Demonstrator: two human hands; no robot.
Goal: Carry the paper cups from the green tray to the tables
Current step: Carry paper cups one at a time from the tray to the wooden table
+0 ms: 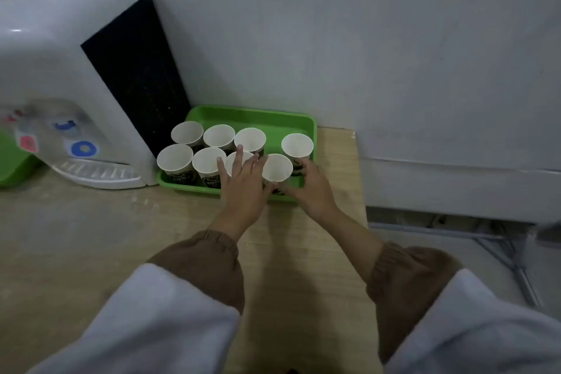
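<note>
The wooden table (91,237) carries a white dispenser (60,70) at far left. A green tray (252,115) sits just right of it, against the wall. The tray holds eight upright paper cups (186,132) in two rows, open ends up. The left hand (243,185) has its fingers straight and spread over the third near-row cup, gripping nothing. The right hand (312,191) has thumb and fingers curled round the end cup (277,168) of the near row, at the tray's near right.

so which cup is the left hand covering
The front row's third cup from the left: the left hand lies over it, hiding most of its rim, unlike the rest.
</note>
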